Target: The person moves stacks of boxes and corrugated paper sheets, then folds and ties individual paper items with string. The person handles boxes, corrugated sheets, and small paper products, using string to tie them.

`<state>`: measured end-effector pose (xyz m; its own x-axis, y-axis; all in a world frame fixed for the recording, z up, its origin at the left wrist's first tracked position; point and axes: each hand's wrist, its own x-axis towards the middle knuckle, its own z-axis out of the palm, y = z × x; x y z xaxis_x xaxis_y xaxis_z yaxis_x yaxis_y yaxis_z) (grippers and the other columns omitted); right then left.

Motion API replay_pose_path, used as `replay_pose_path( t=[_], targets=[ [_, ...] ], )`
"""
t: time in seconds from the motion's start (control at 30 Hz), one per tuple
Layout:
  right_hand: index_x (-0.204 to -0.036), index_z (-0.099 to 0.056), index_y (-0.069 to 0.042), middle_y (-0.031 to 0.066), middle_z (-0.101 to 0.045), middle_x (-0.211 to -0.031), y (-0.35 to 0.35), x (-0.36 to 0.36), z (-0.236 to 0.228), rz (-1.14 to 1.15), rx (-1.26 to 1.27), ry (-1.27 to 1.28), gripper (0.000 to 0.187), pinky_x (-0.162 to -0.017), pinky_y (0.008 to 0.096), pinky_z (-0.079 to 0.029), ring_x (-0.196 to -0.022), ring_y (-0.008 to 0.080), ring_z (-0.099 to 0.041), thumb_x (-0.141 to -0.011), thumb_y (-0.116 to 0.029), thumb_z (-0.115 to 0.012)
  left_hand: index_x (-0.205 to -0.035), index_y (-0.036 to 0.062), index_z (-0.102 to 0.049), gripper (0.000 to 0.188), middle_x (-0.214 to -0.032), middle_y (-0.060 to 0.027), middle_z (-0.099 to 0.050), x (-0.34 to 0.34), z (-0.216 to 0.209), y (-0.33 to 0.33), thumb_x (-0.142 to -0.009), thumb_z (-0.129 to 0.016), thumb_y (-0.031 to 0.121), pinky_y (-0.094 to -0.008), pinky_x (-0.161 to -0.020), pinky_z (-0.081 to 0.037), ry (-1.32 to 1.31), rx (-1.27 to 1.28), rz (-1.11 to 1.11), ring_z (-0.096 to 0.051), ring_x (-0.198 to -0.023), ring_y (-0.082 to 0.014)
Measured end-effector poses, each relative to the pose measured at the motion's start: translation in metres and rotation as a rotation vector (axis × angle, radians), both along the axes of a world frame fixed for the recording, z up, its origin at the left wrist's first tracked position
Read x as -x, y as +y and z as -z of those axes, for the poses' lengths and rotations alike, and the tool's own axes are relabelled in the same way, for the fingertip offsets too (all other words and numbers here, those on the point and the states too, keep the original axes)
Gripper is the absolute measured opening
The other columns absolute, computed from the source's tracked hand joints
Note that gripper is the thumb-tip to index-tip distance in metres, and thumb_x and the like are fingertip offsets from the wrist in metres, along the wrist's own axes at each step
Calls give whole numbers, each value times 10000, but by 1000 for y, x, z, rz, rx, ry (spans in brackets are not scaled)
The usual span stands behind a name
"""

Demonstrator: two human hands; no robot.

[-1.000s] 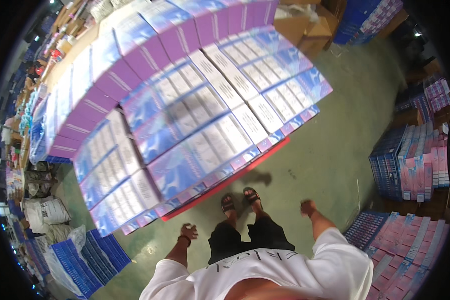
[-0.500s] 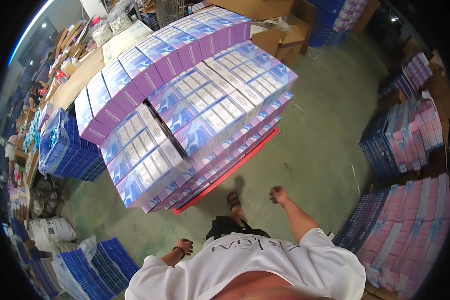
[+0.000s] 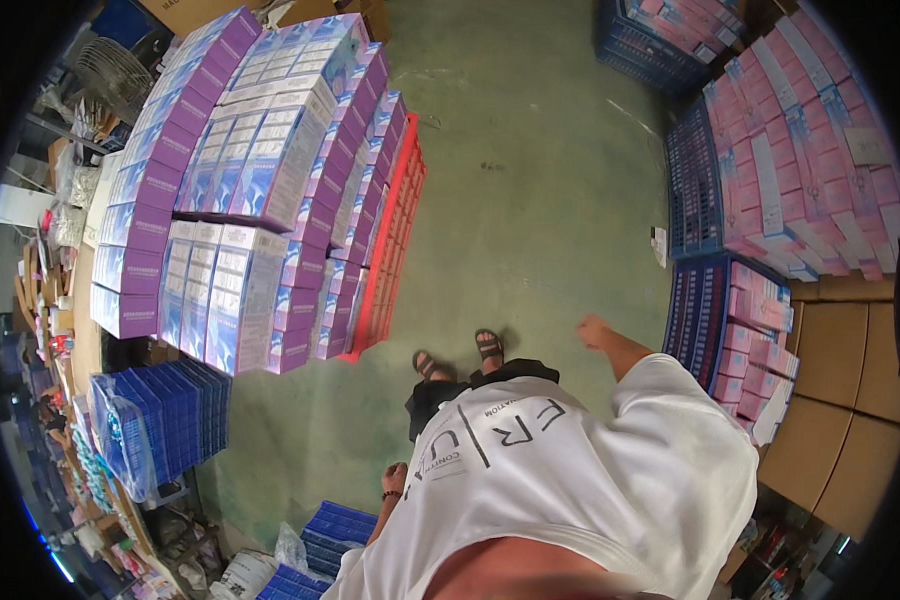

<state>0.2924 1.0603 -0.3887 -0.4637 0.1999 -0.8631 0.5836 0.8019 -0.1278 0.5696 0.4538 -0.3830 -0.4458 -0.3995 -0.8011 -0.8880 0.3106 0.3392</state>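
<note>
My right hand hangs in front of me on the right, over the green floor, its fingers curled in and nothing seen in it. Lower on the left, my left hand hangs beside my body with a dark bead bracelet at the wrist; its fingers are curled too, and no object shows in it. Neither hand touches anything. To the front left stands a tall stack of purple, blue and white printed boxes, with a red pallet along its base. It is well away from both hands.
Blue crates and pink boxes line the right side, with brown cartons nearer me. Folded blue crates stand on the left by a cluttered workbench. More blue crates lie lower left. Green floor runs between.
My view has turned right, so the purple box stack now sits farther left and the pink boxes come nearer. My feet have moved, and both hands remain free of objects.
</note>
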Motion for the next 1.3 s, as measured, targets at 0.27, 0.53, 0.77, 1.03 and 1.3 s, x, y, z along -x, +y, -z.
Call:
replay_pose_path(
  t=[0.27,0.53,0.77,1.03,1.3],
  targets=[
    [-909,-613,-3,98,-658,-906,-61,-124,-15,142,-2,-266,244,-477,409,-555,-645,234,-674,-877,-198,-471,-1031,-23,-622,386,-874,-127,-673,-58,-35,-63,-790,-642,277,-317,-699,-514,216,-84,-305,-650,-778,-214],
    [-1041,-587,-42,90,-618,-941,-352,-61,-84,-26,241,18,290,-500,379,-547,-712,212,-639,-841,-240,-519,-1127,24,-491,321,-913,-156,-632,-154,-58,-161,-859,-582,177,-358,-543,-528,282,-229,-840,-635,-666,-270],
    [-1037,-596,-46,93,-617,-893,-488,-51,-85,-330,228,-70,283,-497,397,-546,-653,206,-627,-834,-228,-522,-1150,1,-490,346,-883,-145,-620,-113,-91,-235,-854,-594,147,-295,-493,-491,482,-367,-1067,-603,-615,-198],
    [-988,-624,-42,83,-640,-830,-649,-31,-49,-619,165,-157,272,-467,401,-529,-594,213,-630,-820,-233,-529,-1136,7,-510,324,-864,-127,-626,-68,-99,-388,-859,-587,156,-301,-532,-522,671,-312,-1046,-627,-653,-198],
    [-910,-632,-11,121,-616,-634,-985,57,-62,-951,486,122,233,-431,374,-491,-484,233,-600,-817,-198,-529,-1102,27,-506,303,-817,-119,-621,-190,-41,-520,-835,-565,159,-352,-468,-518,377,-196,-1387,-620,-596,-242]
  ],
)
